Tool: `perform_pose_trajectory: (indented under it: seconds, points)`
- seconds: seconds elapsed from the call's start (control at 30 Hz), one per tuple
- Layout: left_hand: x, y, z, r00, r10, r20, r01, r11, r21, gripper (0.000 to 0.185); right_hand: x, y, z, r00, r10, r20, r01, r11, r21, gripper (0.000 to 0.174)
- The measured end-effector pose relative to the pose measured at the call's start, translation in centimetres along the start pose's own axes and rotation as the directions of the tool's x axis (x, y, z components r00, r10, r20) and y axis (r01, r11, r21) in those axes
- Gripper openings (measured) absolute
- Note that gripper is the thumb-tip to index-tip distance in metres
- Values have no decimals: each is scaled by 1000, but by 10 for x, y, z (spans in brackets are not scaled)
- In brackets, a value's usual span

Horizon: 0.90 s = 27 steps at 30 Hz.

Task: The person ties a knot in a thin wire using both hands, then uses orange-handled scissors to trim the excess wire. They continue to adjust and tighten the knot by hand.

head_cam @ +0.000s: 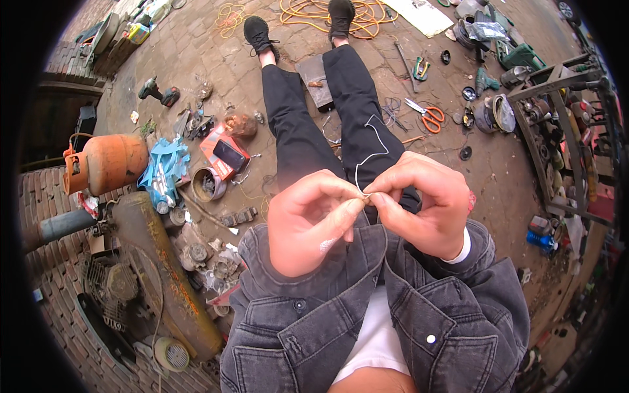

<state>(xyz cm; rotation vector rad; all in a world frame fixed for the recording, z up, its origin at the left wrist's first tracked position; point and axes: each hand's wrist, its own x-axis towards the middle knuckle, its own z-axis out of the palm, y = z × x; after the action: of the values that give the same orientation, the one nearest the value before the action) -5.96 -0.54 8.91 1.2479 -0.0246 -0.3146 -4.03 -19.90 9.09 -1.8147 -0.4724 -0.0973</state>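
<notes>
Thumb and forefinger of my left hand (314, 221) pinch one end of a thin whitish wire (372, 156), close in front of my jacket. Right beside it, my right hand (422, 201) grips the same wire, and the fingertips of both hands nearly meet. From there the wire runs up in a loose zigzag over the trouser leg (351, 98). Exactly how its end lies between the fingertips is too small to tell. Between my legs a flat metal block (310, 73) rests on the paving, with a small rusty-brown piece (315, 84) on top.
Orange-handled scissors (432, 120) and green-handled pliers (420, 69) lie to the right, near a metal rack (555, 132). On the left are a cordless drill (158, 92), an orange gas cylinder (110, 163), and a phone (230, 155) on a red box (211, 142). A coiled yellow hose (304, 19) lies ahead.
</notes>
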Motion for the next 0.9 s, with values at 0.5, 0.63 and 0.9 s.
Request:
perform_pose_trajectory:
  seconds: [0.5,0.63,0.9]
  points:
    - [2,-3,6,995,100,5,-95,928,361,16,4,6,7,897,-439,-56,365,805,-468,27]
    - [1,-1,3,997,8,78,-18,992,121,17,-3,-2,4,972,-208,-112,176,953,-247,24]
    - [3,-8,-4,966,-3,258,68,967,-246,14,-10,-8,10,982,173,-82,-134,927,351,8]
